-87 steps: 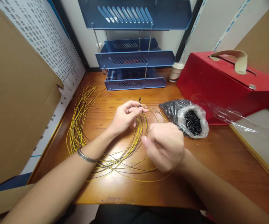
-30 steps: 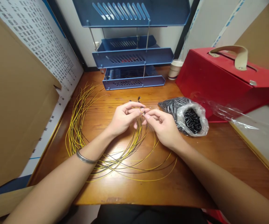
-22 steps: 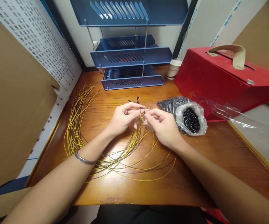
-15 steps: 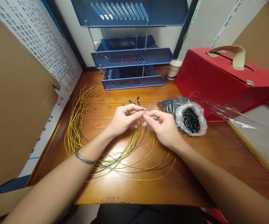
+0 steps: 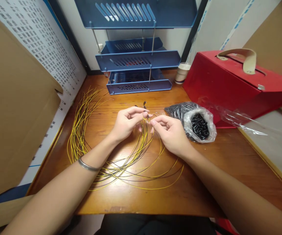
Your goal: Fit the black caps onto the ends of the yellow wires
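My left hand [image 5: 128,124] is closed, its thumb and forefinger pinching at a thin wire close to its end, where a small dark piece shows. Just right of it, my right hand [image 5: 169,131] is closed in a pinch on the yellow and black wire. A bundle of yellow and black wires [image 5: 137,151] runs down beneath the fingers and curves across the table. Beyond the fingertips, some wire ends carry black tips [image 5: 144,105]. Right of my right hand lies a clear plastic bag [image 5: 213,132], open, with many small black caps [image 5: 199,125] inside.
The wires' other side loops up at the left [image 5: 77,130] of the wooden table [image 5: 155,202]. A blue tiered tray rack [image 5: 141,86] stands at the back beside a paper cup [image 5: 182,73]. A red box [image 5: 224,85] with a strap handle is at right, cardboard [image 5: 16,98] at left.
My left hand has shifted a little to the left, so the fingertips of both hands are slightly farther apart. My right hand, the bag and the loops of wire are almost unchanged.
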Demonstrator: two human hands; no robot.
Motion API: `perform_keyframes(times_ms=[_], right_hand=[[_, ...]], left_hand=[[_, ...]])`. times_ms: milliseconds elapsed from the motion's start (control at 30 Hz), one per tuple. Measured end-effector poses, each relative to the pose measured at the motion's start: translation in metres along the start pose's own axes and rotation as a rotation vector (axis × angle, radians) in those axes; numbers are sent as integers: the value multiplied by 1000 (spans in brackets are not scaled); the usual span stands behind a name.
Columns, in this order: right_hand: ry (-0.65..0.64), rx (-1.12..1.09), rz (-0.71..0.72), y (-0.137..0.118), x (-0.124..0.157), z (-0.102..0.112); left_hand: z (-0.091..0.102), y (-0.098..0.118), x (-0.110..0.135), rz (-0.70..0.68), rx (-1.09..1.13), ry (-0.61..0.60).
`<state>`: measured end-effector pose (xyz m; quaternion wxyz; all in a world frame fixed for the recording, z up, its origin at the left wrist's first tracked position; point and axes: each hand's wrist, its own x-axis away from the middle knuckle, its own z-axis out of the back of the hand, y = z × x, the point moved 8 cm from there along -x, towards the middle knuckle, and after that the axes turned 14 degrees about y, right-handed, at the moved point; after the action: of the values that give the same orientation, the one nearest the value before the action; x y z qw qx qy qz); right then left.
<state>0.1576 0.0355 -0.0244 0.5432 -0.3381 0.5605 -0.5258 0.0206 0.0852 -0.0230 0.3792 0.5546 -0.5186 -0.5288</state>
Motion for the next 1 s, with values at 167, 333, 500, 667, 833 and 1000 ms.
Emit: perform_keyframes(times_ms=[167,333,500,667,833,1000], right_hand=[[3,14,-2,2,1,0],[-31,-51,-46,2,1,-4],[-17,-38,-94,4,1,-2],[-6,-39,-43,1,0,-1],[-54,-120,-130,7,1,-7],[-125,-275,-288,15,2,-14]], left_hand=[[-7,3,3,-10,-41,-69],[-3,3,0,-36,-32,-24],[1,-2,-1,7,-12,14],[-6,0,3,11,-71,-59],[-1,0,1,5,-51,-14],[4,-4,-2,23,-23,47]])
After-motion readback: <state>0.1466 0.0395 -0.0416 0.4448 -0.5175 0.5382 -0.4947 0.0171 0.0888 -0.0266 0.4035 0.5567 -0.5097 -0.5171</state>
